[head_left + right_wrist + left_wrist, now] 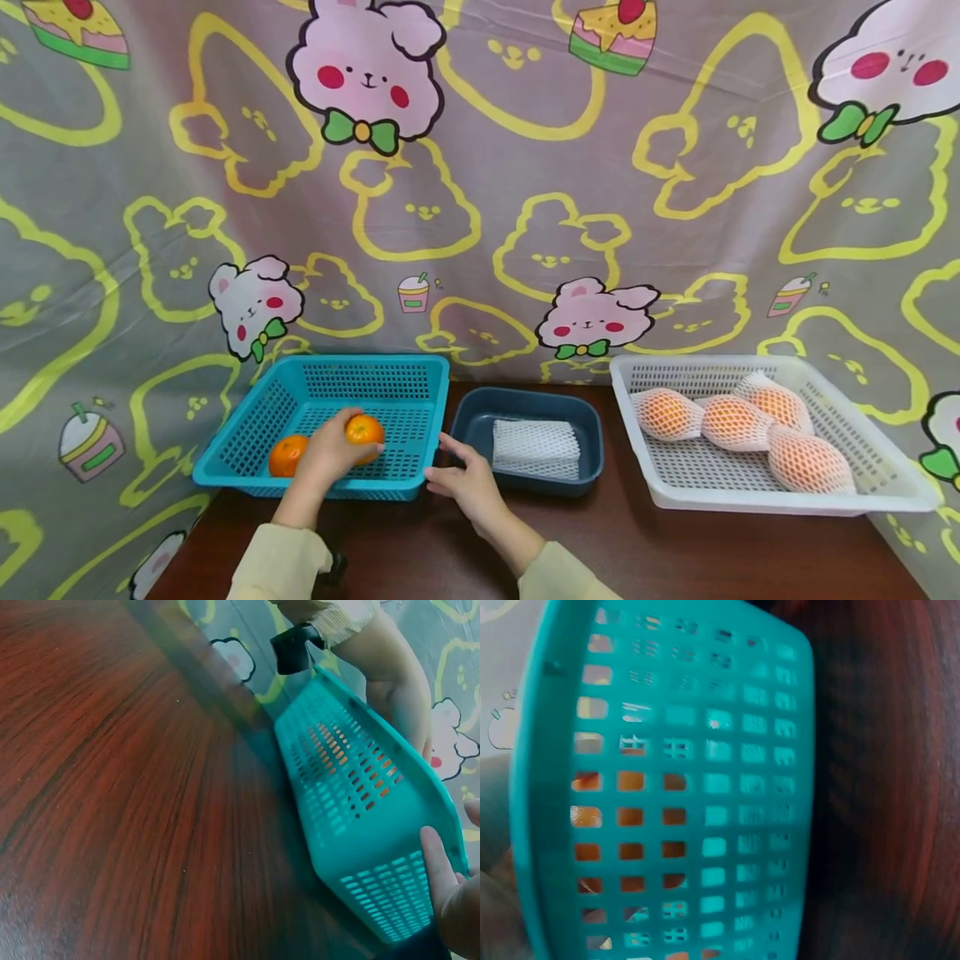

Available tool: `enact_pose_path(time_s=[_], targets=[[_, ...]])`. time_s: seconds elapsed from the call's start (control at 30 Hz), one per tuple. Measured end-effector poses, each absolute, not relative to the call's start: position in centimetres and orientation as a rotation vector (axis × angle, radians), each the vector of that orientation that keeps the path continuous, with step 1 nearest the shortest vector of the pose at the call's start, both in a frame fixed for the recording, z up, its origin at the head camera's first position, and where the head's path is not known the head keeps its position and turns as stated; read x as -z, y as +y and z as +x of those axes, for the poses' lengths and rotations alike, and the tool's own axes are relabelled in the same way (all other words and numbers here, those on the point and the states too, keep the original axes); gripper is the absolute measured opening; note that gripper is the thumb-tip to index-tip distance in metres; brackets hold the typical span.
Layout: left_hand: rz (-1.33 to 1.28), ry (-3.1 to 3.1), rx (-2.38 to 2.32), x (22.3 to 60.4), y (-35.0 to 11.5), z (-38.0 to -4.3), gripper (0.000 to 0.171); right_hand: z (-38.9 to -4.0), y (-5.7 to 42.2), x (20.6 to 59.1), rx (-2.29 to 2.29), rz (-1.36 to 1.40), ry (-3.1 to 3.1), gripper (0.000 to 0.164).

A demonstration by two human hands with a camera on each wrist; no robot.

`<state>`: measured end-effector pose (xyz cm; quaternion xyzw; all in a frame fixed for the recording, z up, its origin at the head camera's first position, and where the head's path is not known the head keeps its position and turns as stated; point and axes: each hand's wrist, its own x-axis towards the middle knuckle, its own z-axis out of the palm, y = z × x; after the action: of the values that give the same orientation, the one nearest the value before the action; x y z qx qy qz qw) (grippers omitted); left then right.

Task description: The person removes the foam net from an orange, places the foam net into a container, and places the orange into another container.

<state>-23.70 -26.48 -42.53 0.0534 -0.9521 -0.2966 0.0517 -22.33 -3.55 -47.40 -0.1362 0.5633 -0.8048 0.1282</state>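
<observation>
Inside the teal basket [258,417], my left hand [330,450] grips an orange [364,429], its thumb and fingers round the sides. A second orange [287,456] lies to the left of that hand, partly hidden by it. Through the holes of the basket wall [705,795] in the left wrist view, only orange patches show. My right hand [474,487] touches the basket's right front corner with straight fingers. In the right wrist view its thumb [436,859] lies against the outside of the basket [337,817].
Right of the teal basket stands a dark blue tray [592,433] with white foam netting [536,448] in it. Farther right, a white basket [757,500] holds several orange fruits [731,422] in white foam nets. A patterned cloth [480,192] hangs behind the brown table [585,542].
</observation>
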Motion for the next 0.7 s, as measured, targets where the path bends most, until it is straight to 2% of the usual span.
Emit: enact_pose_path(time_s=[0.27, 0.7], targets=[[0.246, -3.022, 0.824, 42.98, -27.15, -23.91, 0.071, -22.43, -4.04, 47.83, 2.38, -0.352, 1.619, 0.062], [0.236, -3.124, 0.687, 42.74, -27.52, -24.26, 0.065, -22.55, -4.21, 47.55, 2.387, -0.305, 1.607, 0.062]])
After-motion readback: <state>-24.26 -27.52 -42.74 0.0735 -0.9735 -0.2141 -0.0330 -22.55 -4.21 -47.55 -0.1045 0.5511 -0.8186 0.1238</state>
